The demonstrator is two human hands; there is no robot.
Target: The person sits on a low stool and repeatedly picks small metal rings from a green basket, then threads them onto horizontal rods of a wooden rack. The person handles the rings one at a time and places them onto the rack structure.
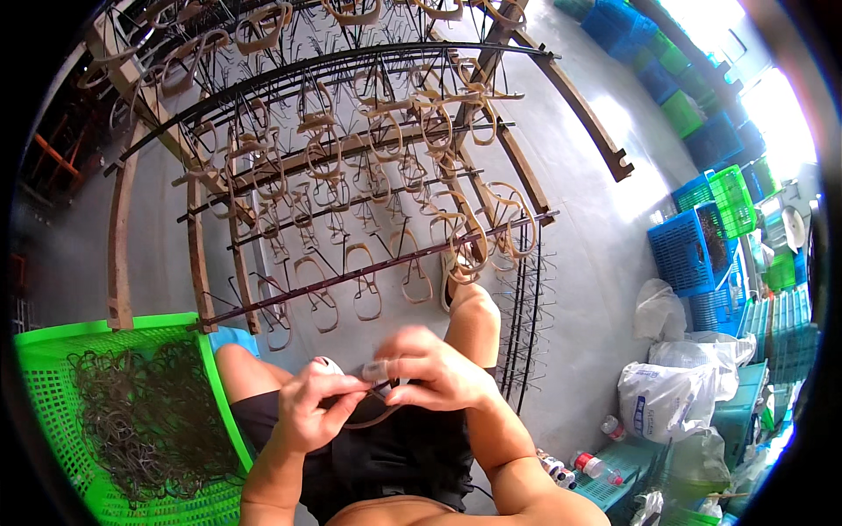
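Above my lap, my left hand (317, 405) is closed, thumb and forefinger pinching the end of a thin dark piece. My right hand (430, 373) is bent around the other side of it, white wrapping on a finger, part of the hand smeared by motion. A thin curved beige-grey strip (373, 422) hangs below the two hands; its kind is not clear, and the fingers hide much of it. Beyond them, many beige looped frames (357, 289) hang from hooks on dark rods (368, 274) of a rack.
At my left stands a green basket (206, 368) filled with tangled dark wire-like pieces (145, 421). Wooden rack beams (123, 237) stand ahead. On the right lie white plastic bags (667, 399), a bottle (596, 466) and blue crates (680, 254). Dark hook rods (524, 324) hang beside my right leg.
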